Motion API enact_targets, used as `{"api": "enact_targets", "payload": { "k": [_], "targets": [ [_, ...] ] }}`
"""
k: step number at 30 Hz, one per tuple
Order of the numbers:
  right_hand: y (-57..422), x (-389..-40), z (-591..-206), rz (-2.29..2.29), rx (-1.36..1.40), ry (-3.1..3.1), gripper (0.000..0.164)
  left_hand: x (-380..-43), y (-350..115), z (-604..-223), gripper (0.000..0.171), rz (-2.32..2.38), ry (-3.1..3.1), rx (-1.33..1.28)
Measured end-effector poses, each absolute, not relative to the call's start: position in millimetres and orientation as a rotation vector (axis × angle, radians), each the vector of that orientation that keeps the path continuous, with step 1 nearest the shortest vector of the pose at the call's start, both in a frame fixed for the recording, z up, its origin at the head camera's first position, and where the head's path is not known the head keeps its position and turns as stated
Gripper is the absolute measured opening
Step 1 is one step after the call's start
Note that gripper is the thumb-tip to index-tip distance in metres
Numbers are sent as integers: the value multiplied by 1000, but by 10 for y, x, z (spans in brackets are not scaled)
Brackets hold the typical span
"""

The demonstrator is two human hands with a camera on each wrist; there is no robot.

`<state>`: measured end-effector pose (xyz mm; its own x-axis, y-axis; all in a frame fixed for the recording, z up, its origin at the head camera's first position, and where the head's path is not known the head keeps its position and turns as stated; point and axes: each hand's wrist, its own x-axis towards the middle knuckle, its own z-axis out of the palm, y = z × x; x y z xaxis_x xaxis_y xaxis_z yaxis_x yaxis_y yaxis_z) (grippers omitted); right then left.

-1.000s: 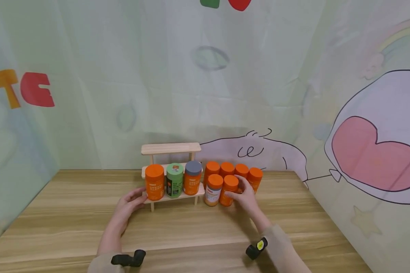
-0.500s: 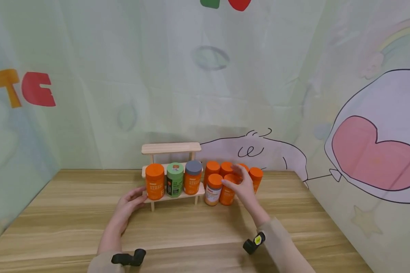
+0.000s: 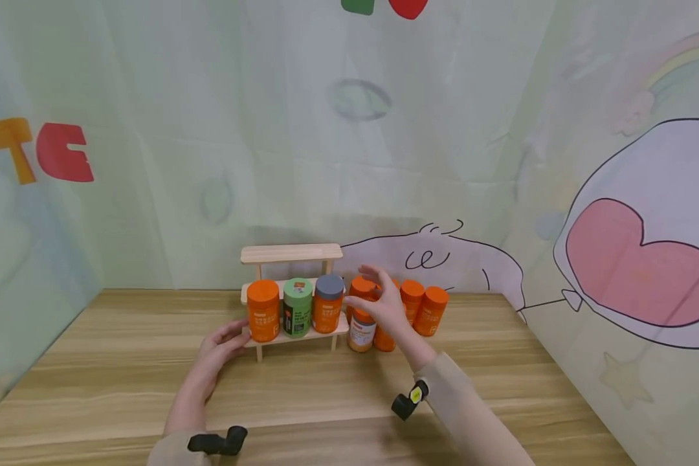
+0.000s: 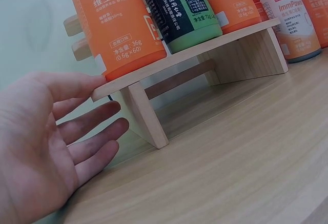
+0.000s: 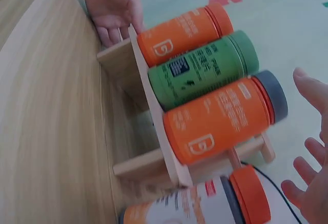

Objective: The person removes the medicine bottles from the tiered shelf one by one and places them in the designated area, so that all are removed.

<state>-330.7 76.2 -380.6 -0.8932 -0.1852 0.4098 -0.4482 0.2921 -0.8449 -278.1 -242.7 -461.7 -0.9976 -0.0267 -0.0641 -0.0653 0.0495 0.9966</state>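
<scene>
A small tiered wooden shelf (image 3: 292,253) stands at the back of the table. Its lower board bears an orange-lidded jar (image 3: 263,312), a green jar (image 3: 298,309) and an orange jar with a grey-blue lid (image 3: 329,304). My left hand (image 4: 46,137) holds the board's left end, thumb at its edge and the other fingers loosely bent below. My right hand (image 3: 384,304) hovers over the jars at the shelf's right, thumb and fingers spread around nothing. Beneath it stands a white-labelled jar (image 3: 362,333); another orange jar (image 3: 385,340) is partly hidden.
Several more orange jars stand right of the shelf, among them one at the far right (image 3: 432,312). A printed cloth (image 3: 180,162) hangs behind the wooden table (image 3: 303,395). In the right wrist view, a dark cord (image 5: 271,183) runs behind the shelf.
My right hand has let go of the front orange jar, risen and moved left over the white-labelled jar. My left hand stays at the shelf's end.
</scene>
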Motion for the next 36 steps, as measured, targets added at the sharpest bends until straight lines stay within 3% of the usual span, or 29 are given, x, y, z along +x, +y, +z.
{"api": "enact_targets", "payload": {
  "k": [13,36],
  "targets": [
    [491,-3371,-3804,1727,810,-2458,77,-2808,-2418,-4635,58,2144,2266,-109],
    [374,-3393,-3863,1617,736,-2491,73,-2797,-2433,-4626,60,2142,2252,-126]
  ]
}}
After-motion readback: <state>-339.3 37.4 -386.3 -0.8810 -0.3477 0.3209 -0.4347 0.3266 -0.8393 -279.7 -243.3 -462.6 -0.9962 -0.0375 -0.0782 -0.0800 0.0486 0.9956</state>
